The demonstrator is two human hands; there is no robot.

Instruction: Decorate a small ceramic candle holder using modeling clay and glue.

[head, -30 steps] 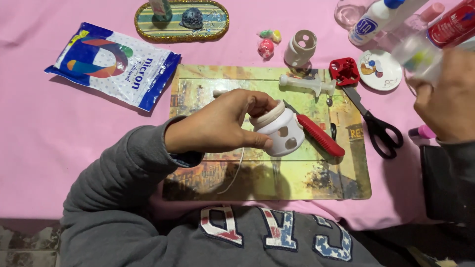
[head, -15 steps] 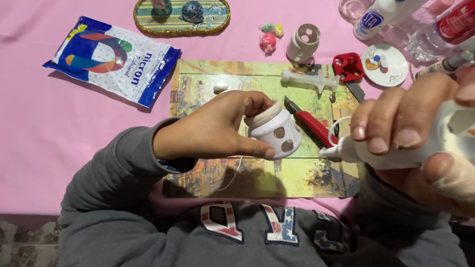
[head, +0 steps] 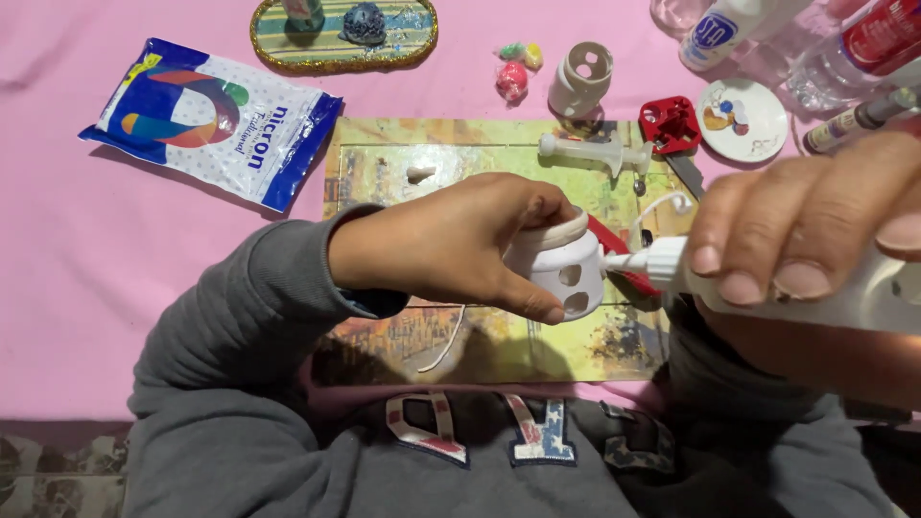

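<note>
My left hand (head: 451,245) grips a small white clay pot (head: 561,269) with round holes in its wall, held above a picture mat (head: 384,163). My right hand (head: 815,225) is wrapped around a white squeeze bottle (head: 767,288) lying sideways. The bottle's nozzle tip (head: 619,261) touches the pot's side. A thin white string (head: 446,350) lies on the mat below my left hand.
On the pink cloth lie a blue-and-white bag (head: 211,120), an oval decorated tray (head: 341,38), small coloured clay pieces (head: 513,72), a second holed pot (head: 580,82), a syringe (head: 590,151), red-handled scissors (head: 672,129), a paint dish (head: 741,117) and bottles (head: 729,29).
My right hand came in from the upper right with the squeeze bottle and brought its nozzle against the pot. My left hand kept holding the pot in about the same place.
</note>
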